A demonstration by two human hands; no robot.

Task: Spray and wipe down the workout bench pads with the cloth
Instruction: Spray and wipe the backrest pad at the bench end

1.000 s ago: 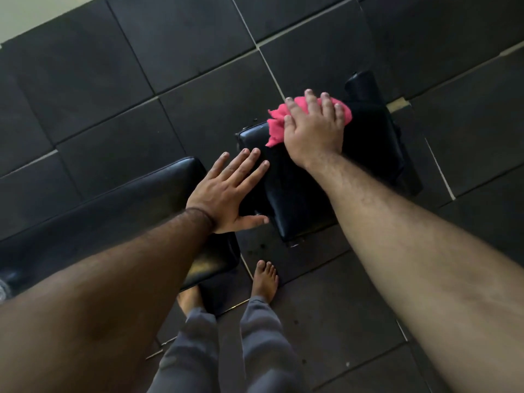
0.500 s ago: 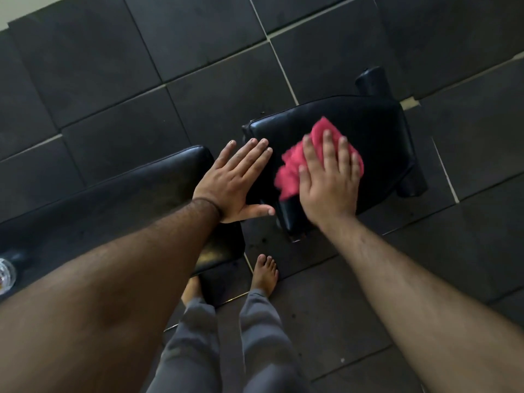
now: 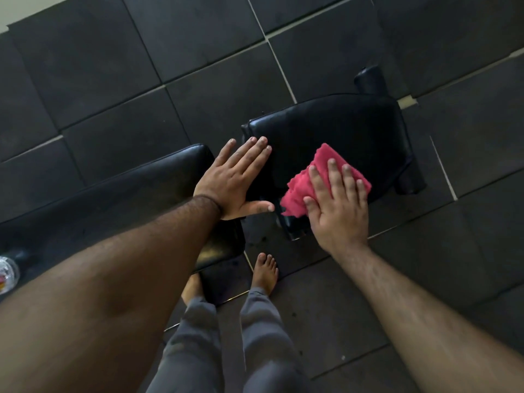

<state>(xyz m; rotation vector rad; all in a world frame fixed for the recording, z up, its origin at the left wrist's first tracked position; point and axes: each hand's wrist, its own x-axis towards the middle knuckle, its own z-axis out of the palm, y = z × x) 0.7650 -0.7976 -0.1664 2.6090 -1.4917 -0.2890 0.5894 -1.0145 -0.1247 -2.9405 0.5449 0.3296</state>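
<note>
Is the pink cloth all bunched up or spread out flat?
Bunched up. The cloth lies crumpled in folds on the pad, under the right hand.

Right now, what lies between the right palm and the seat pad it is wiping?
In the head view, the pink cloth lies bunched between the right hand and the black seat pad, near the pad's near edge; straight fingers press it flat.

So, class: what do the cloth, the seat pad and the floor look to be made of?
Cloth: soft pink fabric, probably microfibre or terry; fuzzy nap, ragged folds.
Seat pad: black vinyl or leather, can't tell which; smooth, faint sheen, piped edge.
Floor: dark matte tiles, stone, ceramic or rubber; pale seams between squares.
</note>
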